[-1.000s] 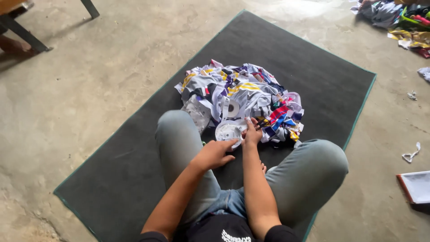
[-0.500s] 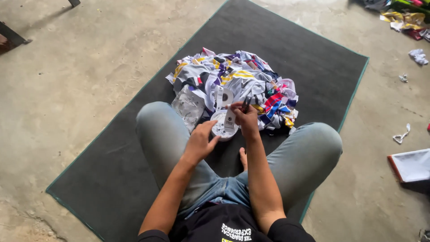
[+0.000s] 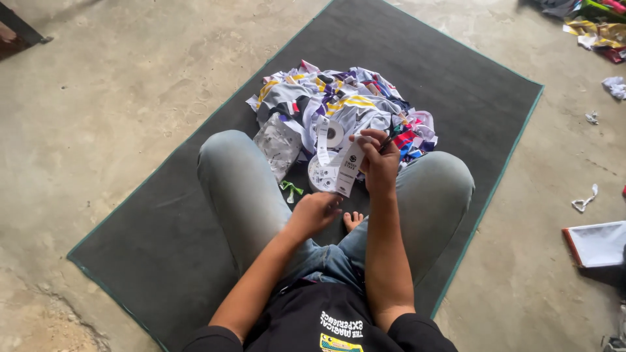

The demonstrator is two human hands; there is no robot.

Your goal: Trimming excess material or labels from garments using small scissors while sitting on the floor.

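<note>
I sit cross-legged on a dark mat (image 3: 450,78) facing a pile of colourful cloth pieces (image 3: 339,104). My right hand (image 3: 378,163) is raised and grips a white paper tag strip (image 3: 349,171) together with a thin dark tool. My left hand (image 3: 316,212) is lower, near my lap, with its fingertips at the strip's bottom end. White rolls of tags (image 3: 326,171) lie just beyond my hands, at the pile's near edge. A clear plastic bag (image 3: 277,143) rests against my left knee.
Bare concrete floor (image 3: 117,111) surrounds the mat. A white pad with a red edge (image 3: 596,242) lies to the right, and paper scraps (image 3: 585,199) lie near it. More cloth scraps (image 3: 596,29) are at the top right. A dark furniture leg (image 3: 19,29) is at the top left.
My right hand has lifted a tag strip up from the rolls. My left hand has dropped back toward my lap. The view has shifted slightly.
</note>
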